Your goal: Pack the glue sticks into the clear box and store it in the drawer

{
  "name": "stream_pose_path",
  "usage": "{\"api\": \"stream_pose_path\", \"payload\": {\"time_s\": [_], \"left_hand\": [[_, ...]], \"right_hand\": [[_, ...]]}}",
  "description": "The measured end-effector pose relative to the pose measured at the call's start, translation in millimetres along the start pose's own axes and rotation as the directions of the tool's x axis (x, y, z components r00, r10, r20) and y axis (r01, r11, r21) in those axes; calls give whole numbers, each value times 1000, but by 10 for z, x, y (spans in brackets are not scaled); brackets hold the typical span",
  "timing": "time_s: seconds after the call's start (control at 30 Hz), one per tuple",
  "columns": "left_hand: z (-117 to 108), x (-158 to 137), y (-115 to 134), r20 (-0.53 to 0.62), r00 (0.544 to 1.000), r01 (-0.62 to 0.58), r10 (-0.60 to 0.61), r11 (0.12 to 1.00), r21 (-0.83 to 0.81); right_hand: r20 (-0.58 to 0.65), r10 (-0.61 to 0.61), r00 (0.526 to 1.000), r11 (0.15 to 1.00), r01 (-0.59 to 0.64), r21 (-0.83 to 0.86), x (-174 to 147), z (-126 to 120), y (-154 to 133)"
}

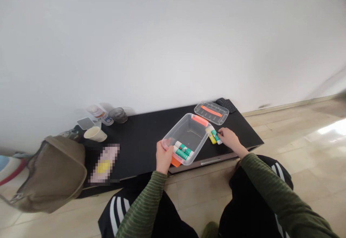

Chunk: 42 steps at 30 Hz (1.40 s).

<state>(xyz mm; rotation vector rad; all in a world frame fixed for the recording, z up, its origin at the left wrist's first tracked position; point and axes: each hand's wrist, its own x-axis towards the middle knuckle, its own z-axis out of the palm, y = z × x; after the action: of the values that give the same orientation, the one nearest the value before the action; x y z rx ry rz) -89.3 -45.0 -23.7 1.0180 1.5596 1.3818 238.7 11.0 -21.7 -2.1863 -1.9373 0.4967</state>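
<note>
My left hand [163,157] is closed on the near left corner of a see-through plastic box [191,133] with orange latches, which tilts towards me. Two green-and-white tubes that look like glue sticks [183,151] lie inside at its near end. Just right of the box, my right hand [229,138] has its fingers bent and drawn together at another green-and-white glue stick [216,135]. A yellow stick [211,136] lies beside that one, partly behind the box's edge. The fingertips partly cover the green glue stick's upper side.
The box's lid [211,113] with an orange handle lies at the back of the black table [140,137], near a dark keypad-like object [227,104]. At the left are a paper cup [95,134], a white bottle [100,115], a grey jar [118,115] and a brown bag [59,173].
</note>
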Motion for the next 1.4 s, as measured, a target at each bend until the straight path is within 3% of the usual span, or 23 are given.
{"api": "stream_pose_path", "payload": {"time_s": [0.2, 0.63, 0.77, 0.9, 1.0, 1.07, 1.13, 1.2, 1.3, 1.4], "left_hand": [[-9, 0, -16, 3, 1000, -10, 10, 1000, -5], [0, -3, -20, 12, 1000, -14, 14, 1000, -14], [3, -9, -13, 10, 1000, -15, 15, 1000, -5], [1, -4, -24, 9, 1000, -16, 16, 1000, -2], [1, 6, -40, 4, 1000, -24, 24, 1000, 12], [1, 12, -44, -9, 1000, -29, 29, 999, 32], [1, 14, -39, -18, 999, -34, 35, 998, 54], [1, 12, -27, -25, 999, -34, 36, 998, 60], [3, 4, -8, -27, 999, -24, 25, 999, 38], [6, -1, -2, -15, 1000, -21, 21, 1000, 20]], "right_hand": [[67, 16, 998, 999, -13, -52, 83, 153, 35], [39, 51, 998, 986, -44, -161, 12, 160, -128], [16, 49, 999, 992, -47, -113, 27, 139, -111], [-139, 61, 988, 992, -45, 118, -13, -52, -132], [-356, -20, 934, 967, 108, 231, -104, -283, -321], [-392, -154, 907, 948, 248, 200, -164, -412, -553], [-270, -308, 912, 933, 344, 101, -197, -478, -837], [-57, -397, 916, 918, 397, -17, -197, -471, -1121], [216, -390, 895, 886, 429, -179, -150, -368, -1459], [379, -305, 874, 859, 424, -288, -91, -249, -1652]]}}
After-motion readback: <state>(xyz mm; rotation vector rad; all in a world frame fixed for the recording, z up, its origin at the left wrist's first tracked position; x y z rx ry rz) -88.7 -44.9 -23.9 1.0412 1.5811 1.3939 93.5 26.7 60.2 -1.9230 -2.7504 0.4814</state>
